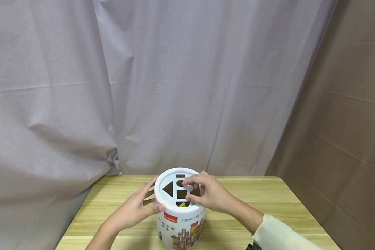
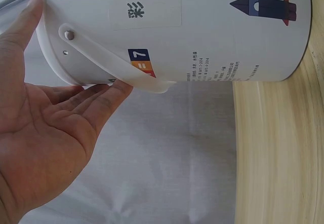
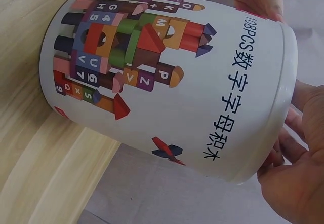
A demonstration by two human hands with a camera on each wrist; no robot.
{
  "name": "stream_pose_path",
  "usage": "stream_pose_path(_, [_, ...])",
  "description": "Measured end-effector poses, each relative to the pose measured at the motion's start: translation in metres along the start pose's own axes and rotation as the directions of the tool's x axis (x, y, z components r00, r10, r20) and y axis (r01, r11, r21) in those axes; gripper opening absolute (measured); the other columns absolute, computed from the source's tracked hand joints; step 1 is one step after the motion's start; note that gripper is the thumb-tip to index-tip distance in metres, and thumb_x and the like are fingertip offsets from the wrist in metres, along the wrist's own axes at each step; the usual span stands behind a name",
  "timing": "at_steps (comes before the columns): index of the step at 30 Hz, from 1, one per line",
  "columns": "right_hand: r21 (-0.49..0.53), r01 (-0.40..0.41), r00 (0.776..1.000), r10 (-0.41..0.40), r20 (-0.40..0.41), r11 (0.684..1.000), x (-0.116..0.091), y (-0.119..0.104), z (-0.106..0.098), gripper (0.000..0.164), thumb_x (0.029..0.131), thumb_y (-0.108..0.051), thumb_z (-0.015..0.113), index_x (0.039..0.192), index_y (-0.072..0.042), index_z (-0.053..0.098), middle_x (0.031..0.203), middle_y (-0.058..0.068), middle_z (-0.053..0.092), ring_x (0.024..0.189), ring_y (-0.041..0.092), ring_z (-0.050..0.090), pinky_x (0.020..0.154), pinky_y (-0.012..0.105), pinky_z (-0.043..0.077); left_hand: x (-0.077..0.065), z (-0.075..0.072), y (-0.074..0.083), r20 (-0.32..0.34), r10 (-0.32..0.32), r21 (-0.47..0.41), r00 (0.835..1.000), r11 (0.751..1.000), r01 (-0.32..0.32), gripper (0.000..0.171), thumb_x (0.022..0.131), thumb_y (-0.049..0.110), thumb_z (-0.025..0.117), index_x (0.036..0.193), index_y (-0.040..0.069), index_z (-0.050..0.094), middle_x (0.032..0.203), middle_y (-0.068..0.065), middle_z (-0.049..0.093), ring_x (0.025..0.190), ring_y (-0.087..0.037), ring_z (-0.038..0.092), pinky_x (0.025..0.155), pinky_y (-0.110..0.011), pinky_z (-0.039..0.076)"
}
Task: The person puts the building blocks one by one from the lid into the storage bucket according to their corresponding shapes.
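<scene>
A white toy-block bucket [image 1: 181,224] stands upright in the head view, with pictures of coloured blocks on its wall. Its white lid [image 1: 167,201] has triangular, round, square and half-round holes, and something yellow [image 1: 182,205] shows through the half-round one. My left hand [image 1: 135,210] steadies the bucket's left side, its thumb on the front rim and its fairly straight fingers along the side. Above the lid, my right hand [image 1: 210,192] has curled fingers; index finger and thumb pinch at the lid near the round and square holes. In the right wrist view, the rim hides those fingertips.
The bucket's white carry handle [image 2: 116,69] hangs down its left side. Beneath is a light wooden table [image 1: 256,215]. A grey curtain [image 1: 175,86] hangs behind the table, and a brown cloth wall [image 1: 340,139] stands along the right.
</scene>
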State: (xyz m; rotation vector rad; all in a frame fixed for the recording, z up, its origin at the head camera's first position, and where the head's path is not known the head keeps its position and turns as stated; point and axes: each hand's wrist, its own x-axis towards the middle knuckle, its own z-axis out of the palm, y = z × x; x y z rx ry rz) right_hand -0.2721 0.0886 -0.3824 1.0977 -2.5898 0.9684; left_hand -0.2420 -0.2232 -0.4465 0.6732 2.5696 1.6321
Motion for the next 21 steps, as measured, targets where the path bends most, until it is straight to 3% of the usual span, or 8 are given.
stream_pose_path(7, [-0.025,0.048,0.996,-0.049,-0.075,0.999,-0.004,0.005,0.004,0.04,0.087,-0.016,0.096,0.123,-0.018,0.081,0.121,-0.001,0.082,0.101,0.018,0.063,0.091,0.033,0.057,-0.001,-0.001,-0.003,-0.005,0.004,0.001,1.0,1.0,-0.004,0.102,0.099,0.038,0.085,0.177,0.019,0.023,0.175,-0.017,0.042,0.154,-0.043,0.054,0.125,-0.056,0.051])
stream_pose_path(12, [-0.09,0.08,0.983,-0.093,-0.156,0.993,-0.011,0.012,0.003,0.039,0.088,-0.018,0.094,0.124,-0.014,0.082,0.13,0.0,0.081,0.106,0.018,0.061,0.093,0.032,0.056,0.0,-0.003,-0.005,-0.011,0.024,0.052,1.0,0.998,-0.024,0.102,0.1,0.042,0.084,0.178,0.02,0.022,0.177,-0.015,0.041,0.158,-0.041,0.05,0.125,-0.058,0.051])
stream_pose_path(18, [-0.232,0.06,0.964,-0.117,-0.24,0.971,-0.033,0.03,-0.001,0.042,0.098,-0.021,0.084,0.138,-0.012,0.076,0.149,0.008,0.071,0.134,0.031,0.061,0.107,0.063,0.06,-0.006,-0.009,-0.02,-0.081,0.036,0.249,0.996,0.968,-0.015,0.094,0.098,0.058,0.08,0.174,0.042,0.029,0.179,-0.008,0.04,0.157,-0.048,0.048,0.122,-0.076,0.045])
stream_pose_path(21, [-0.326,0.032,0.959,-0.121,-0.256,0.945,-0.053,0.044,-0.002,0.048,0.101,-0.021,0.081,0.147,-0.012,0.071,0.158,0.01,0.064,0.144,0.04,0.058,0.111,0.074,0.055,-0.012,-0.009,-0.033,-0.128,0.069,0.358,0.989,0.933,-0.019,0.086,0.099,0.06,0.077,0.172,0.041,0.036,0.177,-0.009,0.043,0.16,-0.05,0.043,0.121,-0.084,0.039])
